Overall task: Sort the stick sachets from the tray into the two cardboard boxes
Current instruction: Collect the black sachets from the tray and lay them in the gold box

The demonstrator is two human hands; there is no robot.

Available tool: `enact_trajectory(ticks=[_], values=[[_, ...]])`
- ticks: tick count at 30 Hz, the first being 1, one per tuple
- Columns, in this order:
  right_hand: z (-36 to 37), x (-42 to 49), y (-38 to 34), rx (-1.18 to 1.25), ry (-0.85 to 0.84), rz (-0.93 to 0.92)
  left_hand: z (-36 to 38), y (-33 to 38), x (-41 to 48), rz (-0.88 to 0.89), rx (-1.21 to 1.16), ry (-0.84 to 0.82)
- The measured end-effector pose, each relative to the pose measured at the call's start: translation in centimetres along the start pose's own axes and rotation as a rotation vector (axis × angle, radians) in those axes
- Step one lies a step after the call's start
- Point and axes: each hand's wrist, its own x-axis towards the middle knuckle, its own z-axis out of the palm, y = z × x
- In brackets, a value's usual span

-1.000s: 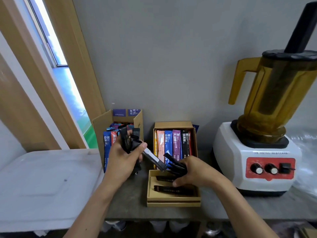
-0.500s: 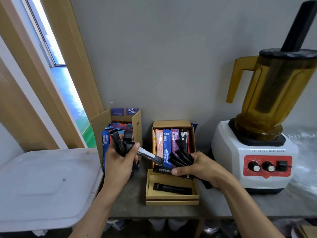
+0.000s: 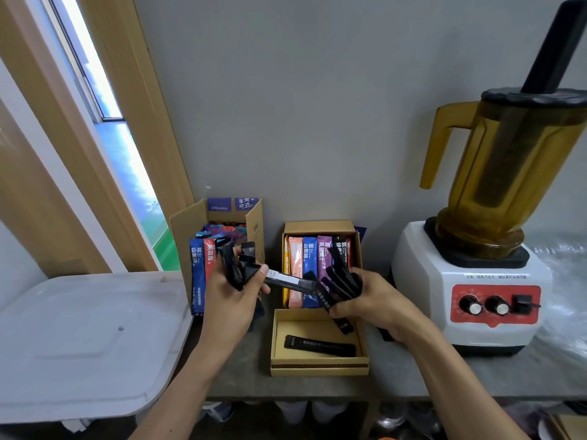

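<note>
1. Change over the last second: the right hand [image 3: 374,300] has lifted out of the tray [image 3: 317,368] and now sits above its rear edge. The tray then showed two black sachets and now shows one. The left hand [image 3: 232,296] is about where it was.
2. Count: there are two cardboard boxes, the tall open-flapped left box [image 3: 187,227] and the right box [image 3: 320,227]. One shallow tray lies directly in front of the right box, with one loose black sachet [image 3: 319,344] lying flat in it.
3. At least five coloured sachets [image 3: 309,265] stand upright in a row in the right box.
4. Left hand: the fingers are curled round a bundle of black sachets [image 3: 236,268], too many to count. The thumb presses a long sachet [image 3: 292,282] that reaches across to the right hand; whether that hand grips it cannot be told.
5. Right hand: the fingers are curled round a fan of black sachets [image 3: 341,281], which hides part of the right box's row.
6. Surroundings: a blender [image 3: 470,296] stands at the right. A white plastic lid [image 3: 79,338] lies at the left, beside the grey counter [image 3: 241,376].
</note>
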Motion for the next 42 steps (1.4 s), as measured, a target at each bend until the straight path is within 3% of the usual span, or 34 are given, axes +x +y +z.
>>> enact_trajectory(ticks=[5,13,19,24,28,33,36,40,42], values=[[1.0,-0.5,-0.2,0.111,-0.012,-0.039,-0.1,-0.4,0.1,-0.033,-0.002,-0.02],[2.3,-1.3,0.3,0.196,0.169,-0.052,-0.6,-1.3,-0.3,-0.169,-0.115,-0.115],[3.8,-1.1,1.1,0.055,0.376,-0.108,-1.0,-1.4,-0.8,-0.207,-0.144,-0.148],[5.4,-1.4,1.5,-0.099,0.45,-0.149,-1.5,-1.3,-1.0,-0.235,-0.144,-0.212],[5.7,-1.2,2.1,-0.222,0.444,-0.08,-1.5,-0.4,-1.1,-0.156,-0.07,-0.251],[4.8,-2.1,1.0,-0.221,0.279,0.022,-1.4,-1.3,-1.1,0.021,0.107,-0.298],[2.8,-2.4,-0.1,-0.064,0.249,0.059,-1.5,-1.9,-0.9,0.078,0.188,-0.325],[1.7,-2.6,-0.9,0.19,0.318,-0.046,-1.3,-2.2,-0.7,0.144,0.194,-0.358],[2.0,-2.7,-1.1,0.27,0.265,-0.073,-1.1,-2.3,-0.7,0.166,0.196,-0.393]])
